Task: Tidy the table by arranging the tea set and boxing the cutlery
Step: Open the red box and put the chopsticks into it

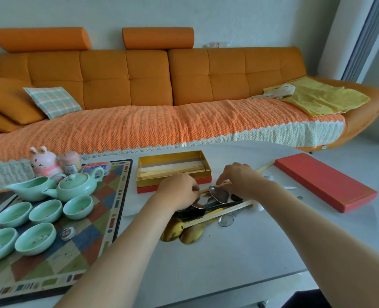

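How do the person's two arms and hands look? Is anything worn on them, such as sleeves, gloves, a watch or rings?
Both forearms are bare as far as the head view shows them; no sleeve or cuff is in view. The left hand and the right hand wear no gloves. No watch or bracelet shows on either wrist. No ring is visible, though several fingers are partly hidden.

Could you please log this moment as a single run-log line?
stage: boxing cutlery | left hand: on cutlery pile | right hand: grip on silver spoon | gold box: open | red lid: off | tea set: arranged
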Motion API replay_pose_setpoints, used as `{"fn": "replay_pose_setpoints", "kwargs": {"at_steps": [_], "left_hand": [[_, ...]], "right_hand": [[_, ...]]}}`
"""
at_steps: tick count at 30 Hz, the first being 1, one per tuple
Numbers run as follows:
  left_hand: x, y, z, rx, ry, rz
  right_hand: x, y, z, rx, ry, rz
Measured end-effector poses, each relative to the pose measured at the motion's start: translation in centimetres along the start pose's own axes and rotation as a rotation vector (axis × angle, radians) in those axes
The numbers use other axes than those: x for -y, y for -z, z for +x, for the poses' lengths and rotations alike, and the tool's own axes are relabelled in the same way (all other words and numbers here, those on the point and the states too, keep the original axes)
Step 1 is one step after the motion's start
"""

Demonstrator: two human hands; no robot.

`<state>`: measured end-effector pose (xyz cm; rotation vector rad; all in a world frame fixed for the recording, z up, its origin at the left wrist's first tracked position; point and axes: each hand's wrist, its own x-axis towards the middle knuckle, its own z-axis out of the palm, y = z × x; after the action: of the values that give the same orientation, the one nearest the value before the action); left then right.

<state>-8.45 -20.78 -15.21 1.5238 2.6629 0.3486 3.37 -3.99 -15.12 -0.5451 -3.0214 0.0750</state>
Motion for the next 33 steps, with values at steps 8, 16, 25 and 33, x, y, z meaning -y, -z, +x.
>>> {"fn": "replay_pose_setpoints", "kwargs": {"at_steps": [8, 16, 25, 33], "left_hand": [[0.7, 0.0, 0.1, -0.064, 0.017, -0.093], [2.9, 2.1, 0.1, -0.308, 0.037, -0.176], [7.1, 1.7, -0.8, -0.353, 0.061, -0.018], [8.5, 0.3, -1.3, -0.185, 0.026, 0.004]], "right_hand": [[0.6, 0.6, 0.4, -0.084, -0.01, 0.1], [1.1, 0.3, 1.6, -0.329, 0.043, 0.254], [4.4, -1.1, 4.5, -0.368, -0.022, 0.179], [5.7, -1.9, 7.0, -0.337, -0.075, 0.072]]}}
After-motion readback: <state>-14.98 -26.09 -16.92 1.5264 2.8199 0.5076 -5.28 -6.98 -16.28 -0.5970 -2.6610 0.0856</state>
